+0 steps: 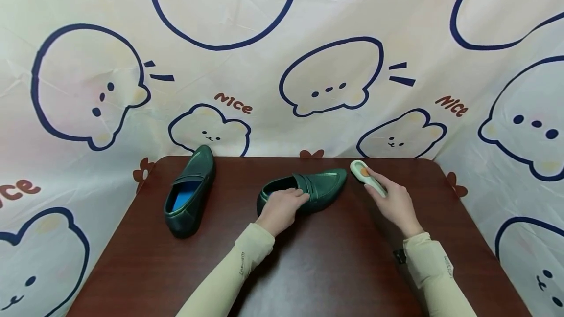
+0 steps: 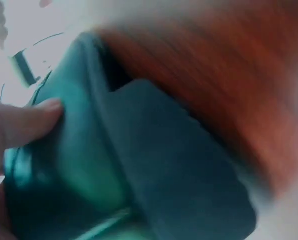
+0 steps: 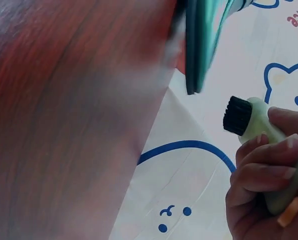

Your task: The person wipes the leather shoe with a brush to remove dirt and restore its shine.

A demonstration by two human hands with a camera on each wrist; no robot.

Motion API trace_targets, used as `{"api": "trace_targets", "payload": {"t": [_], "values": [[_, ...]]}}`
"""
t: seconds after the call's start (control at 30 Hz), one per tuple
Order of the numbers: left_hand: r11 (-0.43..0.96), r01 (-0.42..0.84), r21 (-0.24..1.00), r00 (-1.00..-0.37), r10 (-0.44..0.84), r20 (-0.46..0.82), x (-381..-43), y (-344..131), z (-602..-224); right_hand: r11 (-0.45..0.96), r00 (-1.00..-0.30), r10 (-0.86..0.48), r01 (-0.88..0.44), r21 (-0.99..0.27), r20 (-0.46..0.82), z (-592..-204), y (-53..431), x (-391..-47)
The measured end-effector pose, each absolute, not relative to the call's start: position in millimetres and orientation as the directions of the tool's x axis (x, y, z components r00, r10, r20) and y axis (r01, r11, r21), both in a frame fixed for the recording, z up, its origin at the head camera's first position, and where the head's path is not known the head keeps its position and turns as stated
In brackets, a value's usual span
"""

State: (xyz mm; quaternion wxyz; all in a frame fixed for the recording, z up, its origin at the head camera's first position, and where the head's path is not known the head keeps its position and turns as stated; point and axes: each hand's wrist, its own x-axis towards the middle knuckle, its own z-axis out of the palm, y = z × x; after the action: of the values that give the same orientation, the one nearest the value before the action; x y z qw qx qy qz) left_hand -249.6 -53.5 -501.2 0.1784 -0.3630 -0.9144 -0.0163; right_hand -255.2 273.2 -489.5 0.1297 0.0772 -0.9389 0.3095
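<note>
A dark green loafer (image 1: 325, 187) is in the middle of the head view, its toe pointing right. My left hand (image 1: 284, 208) grips it by the near side; in the left wrist view the thumb (image 2: 36, 120) presses on the glossy green upper (image 2: 84, 150). The other fingers are mostly hidden there. Just right of the toe, my right hand (image 1: 396, 204) holds a pale green shoe brush (image 1: 359, 169) with an orange spot. Its short black bristles (image 3: 237, 116) show in the right wrist view, apart from the loafer.
A second green loafer (image 1: 191, 192) with a blue insole stands at the left of the brown table (image 1: 317, 268), toe toward the back. Behind the table's back edge hangs a pale cloth (image 1: 260, 72) with bear drawings, which also covers both sides.
</note>
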Motion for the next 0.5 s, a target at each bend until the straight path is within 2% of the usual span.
{"api": "trace_targets", "payload": {"t": [0.17,0.3,0.5], "values": [[0.665,0.702,-0.255,-0.573,0.739,0.353,-257,-45,-508,0.779,-0.952,-0.065,-0.235,-0.581,0.298,-489,268,-256],[0.622,0.701,-0.349,-0.542,0.783,0.306,-263,-46,-512,0.759,-0.953,-0.083,-0.25,-0.602,0.291,-487,260,-258],[0.565,0.748,-0.349,-0.511,0.825,0.242,-260,-51,-514,0.749,-0.949,-0.103,-0.271,-0.605,0.298,-484,246,-255]]}}
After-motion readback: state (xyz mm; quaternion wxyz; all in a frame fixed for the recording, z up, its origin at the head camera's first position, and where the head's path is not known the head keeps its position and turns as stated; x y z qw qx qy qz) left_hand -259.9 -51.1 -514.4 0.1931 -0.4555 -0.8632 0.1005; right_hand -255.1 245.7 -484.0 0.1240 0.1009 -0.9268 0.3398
